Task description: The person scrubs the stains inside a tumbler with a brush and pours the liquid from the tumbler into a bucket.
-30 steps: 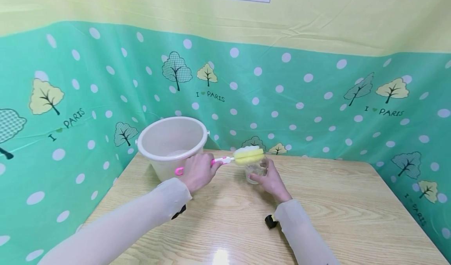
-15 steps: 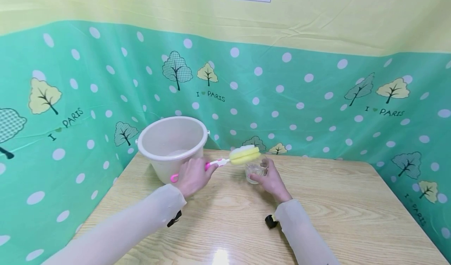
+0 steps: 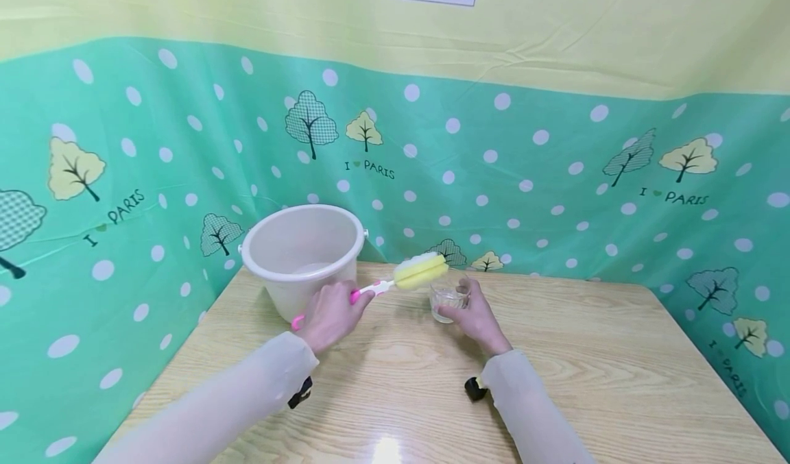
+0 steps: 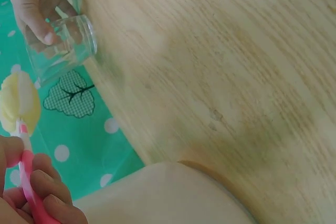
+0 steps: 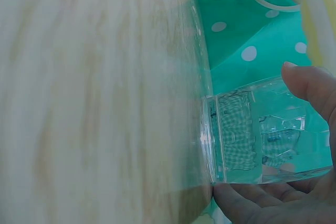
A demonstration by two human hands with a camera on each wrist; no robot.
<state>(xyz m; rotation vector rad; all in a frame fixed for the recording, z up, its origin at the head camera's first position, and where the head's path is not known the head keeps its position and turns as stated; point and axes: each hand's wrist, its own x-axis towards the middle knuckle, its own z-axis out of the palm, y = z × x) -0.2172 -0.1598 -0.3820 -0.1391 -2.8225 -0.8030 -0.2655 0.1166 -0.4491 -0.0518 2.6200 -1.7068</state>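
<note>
My left hand (image 3: pixel 334 315) grips the pink and white handle (image 4: pixel 27 182) of a bottle brush with a yellow and white sponge head (image 3: pixel 421 271). The head is up beside the rim of a clear glass (image 3: pixel 446 308), outside it. That glass stands upright on the table, and my right hand (image 3: pixel 476 316) holds it from the right, thumb on the near side. In the right wrist view the glass (image 5: pixel 257 135) seems to have some clear liquid in its lower part. At the upper right of that view, part of the sponge head (image 5: pixel 319 24) shows.
A white bucket (image 3: pixel 278 274) stands at the back left of the wooden table (image 3: pixel 407 402), behind my left hand. A green and yellow printed cloth (image 3: pixel 524 142) hangs along the back and sides.
My left hand has moved left and slightly down, drawing the brush head leftward from above the glass to beside its rim. The right hand and the glass have stayed in place.
</note>
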